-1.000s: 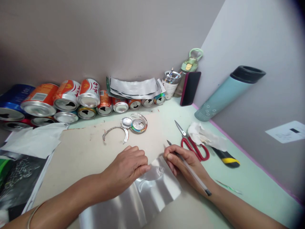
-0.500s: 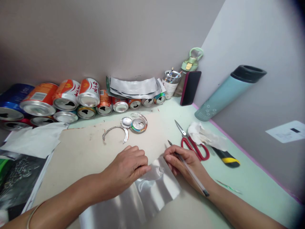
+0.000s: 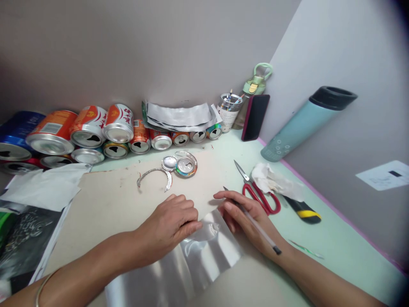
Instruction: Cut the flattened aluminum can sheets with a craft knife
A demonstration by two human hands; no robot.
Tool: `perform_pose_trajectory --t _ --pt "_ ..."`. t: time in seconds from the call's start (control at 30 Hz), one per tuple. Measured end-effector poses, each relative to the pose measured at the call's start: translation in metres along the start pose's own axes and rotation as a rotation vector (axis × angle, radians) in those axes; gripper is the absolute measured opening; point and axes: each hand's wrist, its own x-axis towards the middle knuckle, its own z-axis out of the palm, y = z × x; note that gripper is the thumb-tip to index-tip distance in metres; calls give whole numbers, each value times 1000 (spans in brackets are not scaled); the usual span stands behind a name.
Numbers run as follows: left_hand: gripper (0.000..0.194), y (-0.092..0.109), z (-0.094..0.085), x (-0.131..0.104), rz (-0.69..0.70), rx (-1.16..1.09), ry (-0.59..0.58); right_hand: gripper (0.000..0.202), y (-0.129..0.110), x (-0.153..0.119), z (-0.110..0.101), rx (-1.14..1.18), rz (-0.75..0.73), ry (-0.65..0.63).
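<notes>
Right hand (image 3: 244,219) holds a pen (image 3: 257,226) above the beige board (image 3: 108,192).

At left fingers (image 3: 191,214): metal sheet (image 3: 204,256), 1; beyond them: cans (image 3: 119,130), 13 visible; can ends (image 3: 186,166), 2; open ring (image 3: 168,182), 1. In right fingers (image 3: 235,209): pen (image 3: 260,229), 1; right of them: scissors (image 3: 258,195), 1 pair; tumbler (image 3: 297,125), 1.

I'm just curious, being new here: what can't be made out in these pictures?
All in the head view:
- left hand: most fingertips, hidden by its knuckles
- metal sheet: near end, cut off by the bottom edge
- green-lidded bottle: lower body, partly hidden by phone and pencil cup
- wall card: markings, blurred
</notes>
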Motion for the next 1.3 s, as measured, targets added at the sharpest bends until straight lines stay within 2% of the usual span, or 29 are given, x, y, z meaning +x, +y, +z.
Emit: perform_pose_trajectory --t 0.23,0.47,0.6,0.73,1.3 --pt "45 1 -1 0 4 -3 -6 41 -1 2 2 -4 37 11" --pt "47 1 -1 0 3 -10 -7 53 -2 1 -1 16 15 20" --pt "47 1 -1 0 8 -11 -10 33 0 1 -2 33 -28 38" --pt "47 2 -3 2 20 -9 -16 45 -1 1 -2 113 -6 11" --pt "44 1 -1 0 22 -9 -5 33 3 1 -2 131 -2 -42"
